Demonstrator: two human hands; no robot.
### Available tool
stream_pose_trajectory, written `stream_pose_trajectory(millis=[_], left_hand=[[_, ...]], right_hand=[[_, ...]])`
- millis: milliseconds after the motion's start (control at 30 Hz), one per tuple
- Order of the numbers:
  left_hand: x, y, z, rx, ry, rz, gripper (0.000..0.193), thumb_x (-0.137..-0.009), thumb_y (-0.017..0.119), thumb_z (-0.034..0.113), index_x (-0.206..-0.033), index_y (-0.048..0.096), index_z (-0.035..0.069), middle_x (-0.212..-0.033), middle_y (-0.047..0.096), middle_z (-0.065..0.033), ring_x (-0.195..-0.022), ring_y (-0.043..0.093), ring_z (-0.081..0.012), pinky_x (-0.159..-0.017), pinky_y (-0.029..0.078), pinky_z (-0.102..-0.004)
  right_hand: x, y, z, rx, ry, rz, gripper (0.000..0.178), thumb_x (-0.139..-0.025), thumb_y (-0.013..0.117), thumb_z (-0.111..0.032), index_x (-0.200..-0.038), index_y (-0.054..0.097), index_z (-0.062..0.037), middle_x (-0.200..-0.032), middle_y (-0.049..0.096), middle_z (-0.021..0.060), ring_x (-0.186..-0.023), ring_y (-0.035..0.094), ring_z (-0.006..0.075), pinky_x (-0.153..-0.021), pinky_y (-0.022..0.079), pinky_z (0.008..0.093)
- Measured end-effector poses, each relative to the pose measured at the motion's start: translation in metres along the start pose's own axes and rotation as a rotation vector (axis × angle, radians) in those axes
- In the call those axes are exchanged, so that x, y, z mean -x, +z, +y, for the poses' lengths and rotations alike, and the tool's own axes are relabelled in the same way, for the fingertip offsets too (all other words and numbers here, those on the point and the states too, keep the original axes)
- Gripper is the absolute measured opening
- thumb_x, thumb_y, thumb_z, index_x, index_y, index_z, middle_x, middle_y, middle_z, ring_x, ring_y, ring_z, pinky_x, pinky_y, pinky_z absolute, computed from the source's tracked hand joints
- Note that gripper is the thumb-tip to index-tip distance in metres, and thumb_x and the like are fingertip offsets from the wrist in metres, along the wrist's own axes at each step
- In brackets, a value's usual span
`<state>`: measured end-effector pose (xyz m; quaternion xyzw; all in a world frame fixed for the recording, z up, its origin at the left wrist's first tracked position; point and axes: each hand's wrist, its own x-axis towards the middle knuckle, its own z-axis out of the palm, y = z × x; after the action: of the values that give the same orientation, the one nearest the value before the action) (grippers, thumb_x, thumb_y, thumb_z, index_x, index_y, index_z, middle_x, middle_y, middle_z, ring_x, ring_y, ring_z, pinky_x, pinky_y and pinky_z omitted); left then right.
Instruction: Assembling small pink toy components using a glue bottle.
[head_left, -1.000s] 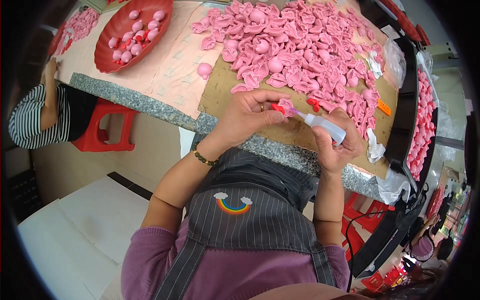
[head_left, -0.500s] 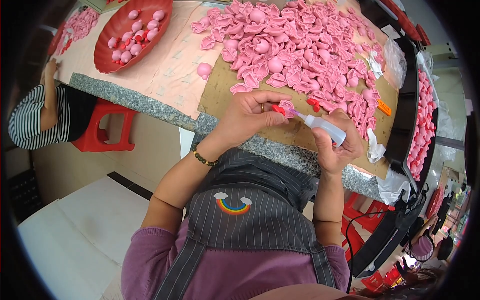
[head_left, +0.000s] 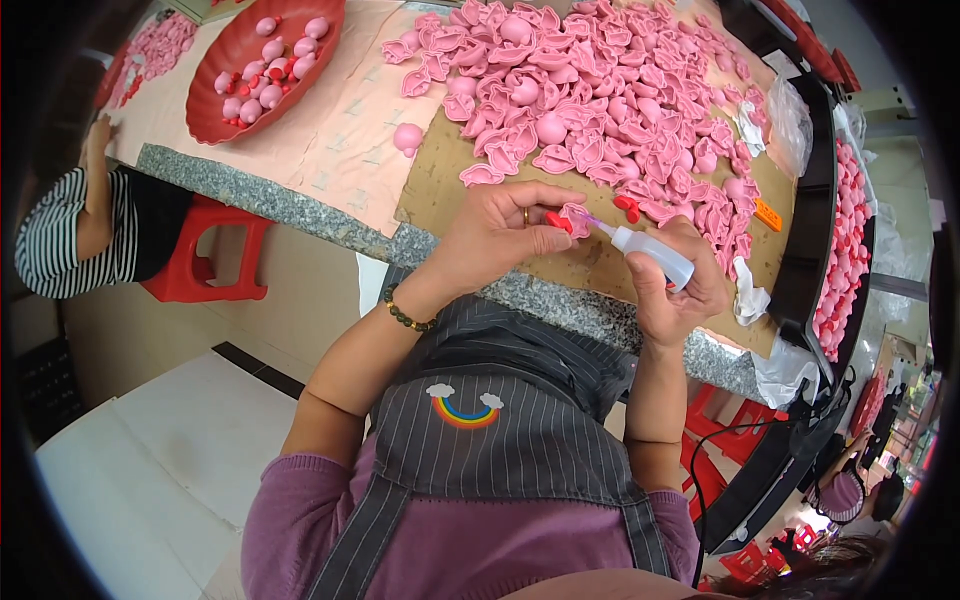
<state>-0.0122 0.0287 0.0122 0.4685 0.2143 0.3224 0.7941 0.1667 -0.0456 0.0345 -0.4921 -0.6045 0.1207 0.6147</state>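
Note:
Between its thumb and fingers my left hand (head_left: 497,232) pinches a small pink moulded shell (head_left: 575,218) with a red part (head_left: 557,222) at its side. My right hand (head_left: 687,275) is wrapped round a translucent squeeze bottle (head_left: 655,258) that lies tilted in the grip. Its thin purple nozzle (head_left: 602,226) points at the pink shell; whether the tip touches it I cannot tell. Just beyond the nozzle a loose red piece (head_left: 627,208) lies on the brown board (head_left: 440,185). A big heap of pink shells (head_left: 580,90) covers the board's far part.
A red bowl (head_left: 205,105) of pink balls and red pieces stands far left. An orange-handled tool (head_left: 767,215) and crumpled white tissue (head_left: 750,292) lie at the right. A black tray (head_left: 818,200) of pink pieces borders the table. Another person's arm (head_left: 95,195) shows at left.
The bottle and its nozzle have drawn back very slightly to the right. Both hands keep their holds, and the left hand stays almost still.

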Motion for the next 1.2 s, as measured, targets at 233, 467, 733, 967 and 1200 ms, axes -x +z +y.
stream_pose_trajectory(millis=[233, 467, 733, 967, 1200], left_hand=[[-0.0001, -0.0024, -0.0028, -0.008, 0.005, -0.004, 0.037, -0.078, 0.060, -0.006, -0.114, 0.052, -0.006, -0.100, 0.060, -0.0094, -0.089, 0.059, -0.0115, -0.079, 0.049, -0.0228], [-0.0001, -0.0015, -0.0021, 0.005, 0.021, -0.004, 0.036, -0.078, 0.060, -0.006, -0.114, 0.052, -0.006, -0.099, 0.060, -0.0096, -0.088, 0.059, -0.0120, -0.079, 0.049, -0.0234], [-0.0011, -0.0017, -0.0051, 0.066, 0.050, 0.003, 0.036, -0.079, 0.059, -0.005, -0.113, 0.051, -0.007, -0.097, 0.062, -0.0121, -0.088, 0.061, -0.0162, -0.081, 0.050, -0.0264], [-0.0009, -0.0029, -0.0059, 0.100, 0.054, 0.008, 0.035, -0.079, 0.059, -0.005, -0.113, 0.051, -0.007, -0.096, 0.062, -0.0125, -0.087, 0.062, -0.0163, -0.080, 0.050, -0.0263], [-0.0016, -0.0045, -0.0071, 0.102, 0.084, 0.021, 0.036, -0.078, 0.061, -0.005, -0.112, 0.051, -0.007, -0.102, 0.059, -0.0122, -0.089, 0.061, -0.0153, -0.080, 0.050, -0.0263]], right_hand=[[-0.0009, -0.0002, -0.0009, -0.002, 0.012, 0.009, 0.021, -0.066, 0.073, -0.007, -0.078, 0.060, 0.0039, -0.061, 0.054, 0.0038, -0.052, 0.042, 0.0100, -0.049, 0.030, 0.0231], [-0.0011, -0.0009, -0.0002, 0.014, 0.003, 0.002, 0.021, -0.066, 0.073, -0.007, -0.078, 0.060, 0.0041, -0.062, 0.054, 0.0039, -0.053, 0.042, 0.0099, -0.049, 0.030, 0.0228], [-0.0005, -0.0016, 0.0004, 0.017, 0.017, 0.016, 0.020, -0.068, 0.072, -0.006, -0.079, 0.060, 0.0040, -0.063, 0.056, 0.0043, -0.054, 0.043, 0.0091, -0.049, 0.031, 0.0218], [0.0010, -0.0018, 0.0026, 0.000, 0.037, 0.041, 0.020, -0.067, 0.073, -0.005, -0.080, 0.060, 0.0038, -0.061, 0.053, 0.0032, -0.053, 0.042, 0.0087, -0.049, 0.030, 0.0212], [0.0013, -0.0025, -0.0010, 0.051, 0.072, 0.016, 0.016, -0.072, 0.068, -0.006, -0.079, 0.058, 0.0036, -0.062, 0.053, 0.0040, -0.055, 0.042, 0.0099, -0.051, 0.029, 0.0222]])
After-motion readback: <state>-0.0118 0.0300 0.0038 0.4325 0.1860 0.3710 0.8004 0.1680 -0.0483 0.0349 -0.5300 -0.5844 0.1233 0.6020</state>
